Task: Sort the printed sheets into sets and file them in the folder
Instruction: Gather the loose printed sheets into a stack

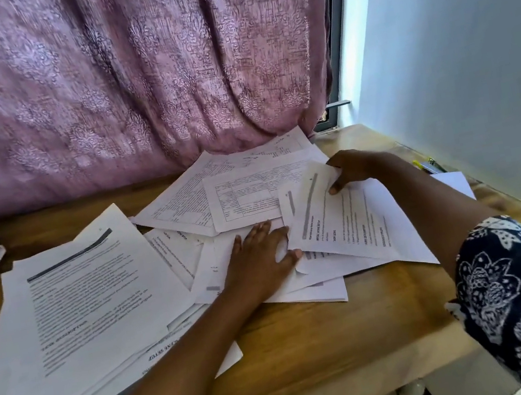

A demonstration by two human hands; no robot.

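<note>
Observed: printed sheets [241,193] lie in a loose overlapping heap across the counter [328,335]. A squarer stack [88,297] sits at the left. No folder is in view.

The right hand [356,168] has its grip clamped, thumb over fingers, on the far edge of one sheet [343,221]. The left hand [257,257] has its grip apart, with the fingers flat and pressing the pages beside that sheet.

Risks:
- The pinched sheet overlaps others. Pulling it may drag neighbours with it and mix the sets.
- A one-edge hold could crease or tear the page.
- Pages near the right counter edge, beside the highlighter [429,164], may slide off if disturbed.
</note>
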